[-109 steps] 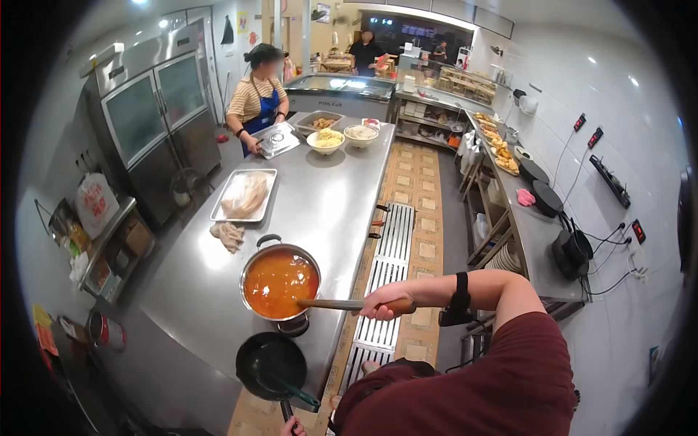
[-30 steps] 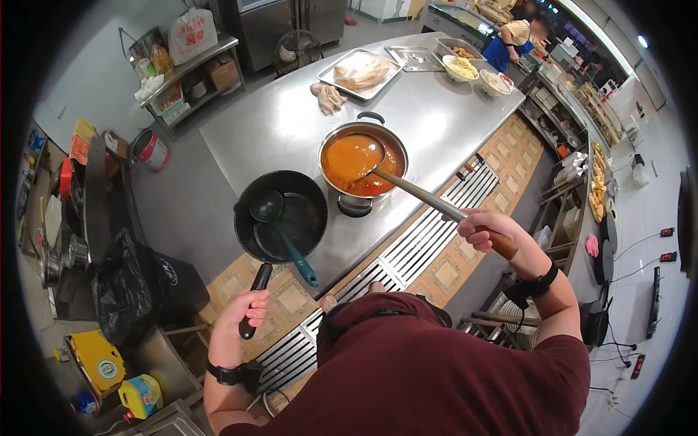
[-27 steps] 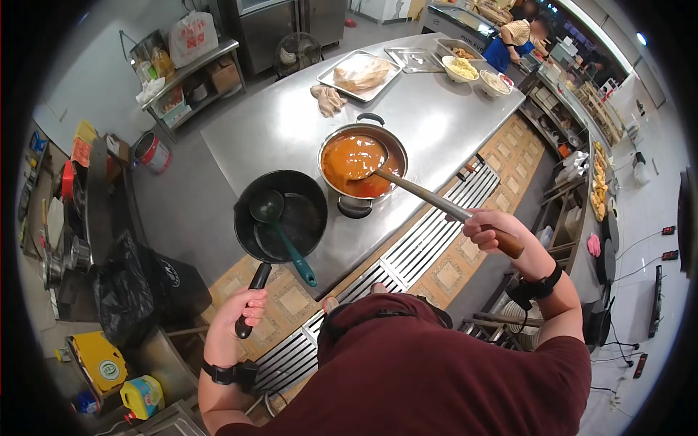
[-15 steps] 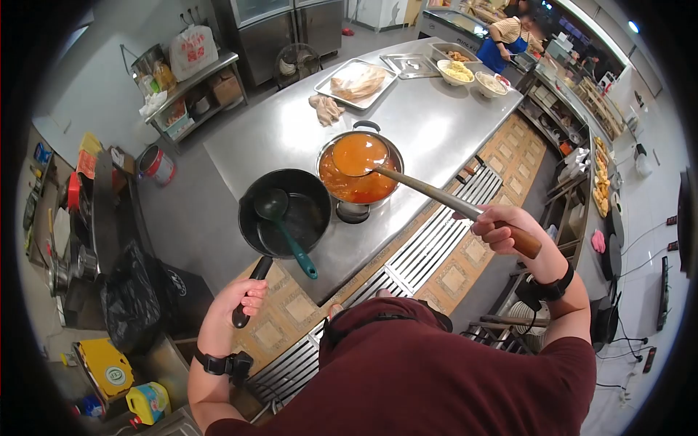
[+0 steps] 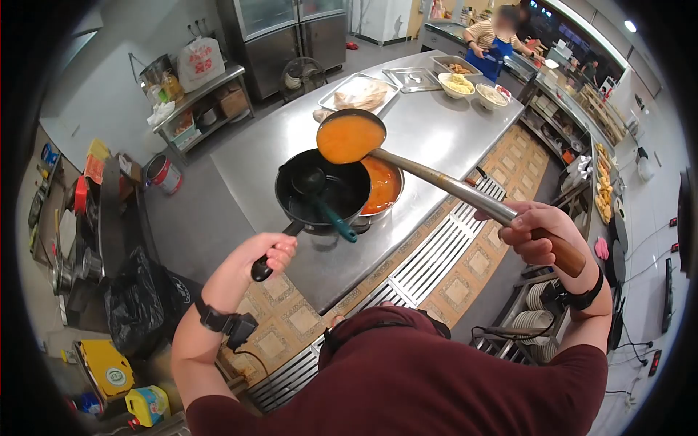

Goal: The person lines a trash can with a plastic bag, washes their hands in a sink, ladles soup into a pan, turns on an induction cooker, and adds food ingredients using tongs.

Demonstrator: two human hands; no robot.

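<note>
Left hand [image 5: 275,254] is gripping the black long-handled pan [image 5: 345,180], lower left of centre; right hand [image 5: 534,231] is clasping the long ladle [image 5: 443,183] at its wooden end, centre right. The pan is holding a green ladle [image 5: 310,180] alone; behind it, the steel pot [image 5: 400,193] is holding orange soupy liquid [image 5: 380,187]. Scooping is looking complete: the long ladle's filled bowl is hanging at upper centre, not yet emptied.

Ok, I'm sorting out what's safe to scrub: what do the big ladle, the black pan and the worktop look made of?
Big ladle: metal shaft, grey with a bright sheen; its brown end looks like smooth wood, though plastic is possible.
Black pan: probably dark-coated metal, judging by its low sheen; its black handle may be plastic.
Worktop: seemingly stainless steel, grey with broad, soft reflections.
</note>
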